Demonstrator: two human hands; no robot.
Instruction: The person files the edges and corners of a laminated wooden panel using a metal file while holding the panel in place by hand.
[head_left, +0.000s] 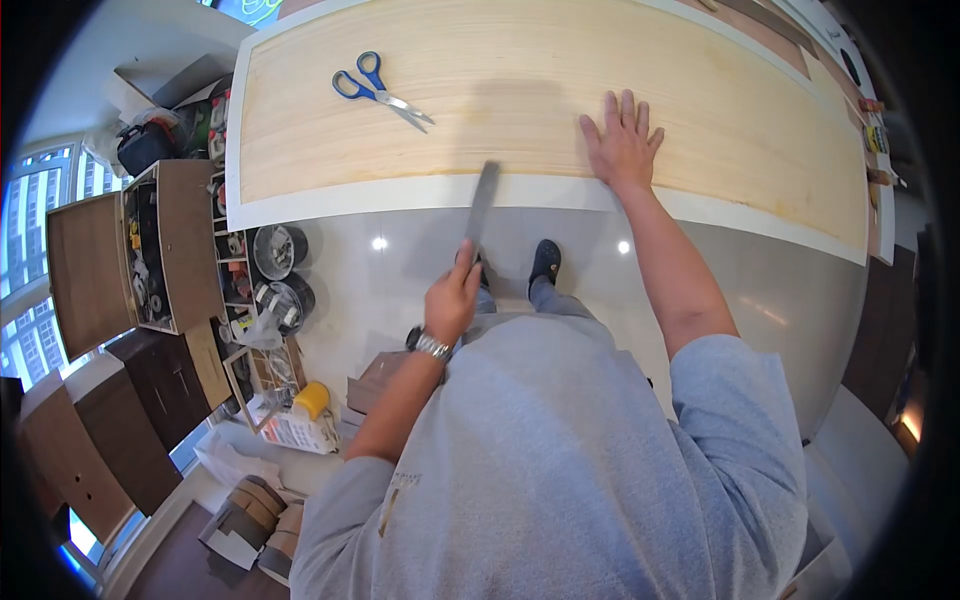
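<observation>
My left hand (451, 304), with a metal-banded watch on the wrist, is closed around the lower end of a long flat grey metal file (485, 195). The file is slightly blurred, and its upper end lies over the near white edge of a pale wooden panel (520, 140). Flat on the panel to the right rests my right hand (624, 146), its fingers spread and nothing in them. Blue-handled scissors (382, 92) lie on the panel at the upper left, their blades slightly apart, clear of both hands.
Left of the panel are buckets (280, 250) of odds and ends and an open wooden cabinet (185, 245). A yellow roll (312, 400) sits lower down. My dark shoe (545, 262) stands on the shiny tiled floor (400, 225) beside the panel's near edge.
</observation>
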